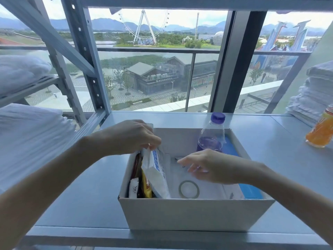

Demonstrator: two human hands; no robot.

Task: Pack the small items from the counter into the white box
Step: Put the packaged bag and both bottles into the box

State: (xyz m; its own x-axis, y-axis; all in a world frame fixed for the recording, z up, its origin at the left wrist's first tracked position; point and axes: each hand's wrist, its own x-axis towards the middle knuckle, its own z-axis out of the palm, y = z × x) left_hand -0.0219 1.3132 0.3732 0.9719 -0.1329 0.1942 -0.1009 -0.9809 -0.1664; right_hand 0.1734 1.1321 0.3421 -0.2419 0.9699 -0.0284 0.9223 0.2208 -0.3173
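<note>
A grey counter runs along a large window that looks out on a fairground, and the white box stands open on it, near its front edge. Left of the box, folded white towels lie on a shelf.

The left hand is over the box's left wall. Its fingertips pinch the top of a white packet, which stands tilted inside the box. Between this packet and the left wall, a brown packet, a sachet and a yellow packet are already wedged upright.

The step in hand looks like seating the white packet in that row. The next move calls for pushing it down and letting go without tipping its neighbours.

On the box floor lies a white sheet with a ring on it. The right hand hovers above it with relaxed, nearly straight fingers that appear to hold nothing. It may be ready to steady the contents.

A clear bottle with a purple cap stands in the box's far right corner, its base hidden behind the right hand. A blue pack lies along the right wall.

Well to the right of the box, an orange bottle stands on the counter, possibly yet to be packed. More towels are stacked behind it. Nothing blocks the box's open top, though space along its left wall is tight.
</note>
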